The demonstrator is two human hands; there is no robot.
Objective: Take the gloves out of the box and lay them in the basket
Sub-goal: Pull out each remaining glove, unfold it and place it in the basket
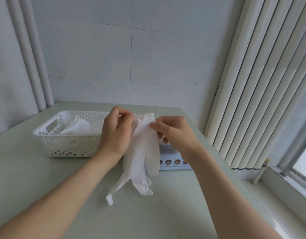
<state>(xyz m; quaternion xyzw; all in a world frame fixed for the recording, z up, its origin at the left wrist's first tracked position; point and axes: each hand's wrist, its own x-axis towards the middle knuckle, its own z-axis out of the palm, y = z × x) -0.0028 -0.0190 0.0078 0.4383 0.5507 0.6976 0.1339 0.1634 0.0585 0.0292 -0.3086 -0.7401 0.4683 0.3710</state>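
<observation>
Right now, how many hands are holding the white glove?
2. The left hand pinches the top of the glove on the basket side; the right hand pinches it on the box side. No other hands show.

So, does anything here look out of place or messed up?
Nothing spilled or broken. The only untidy thing is the glove pinched at its cuff by the left hand and right hand: it hangs crumpled, its finger ends twisted. The basket stands straight on the table.
</observation>
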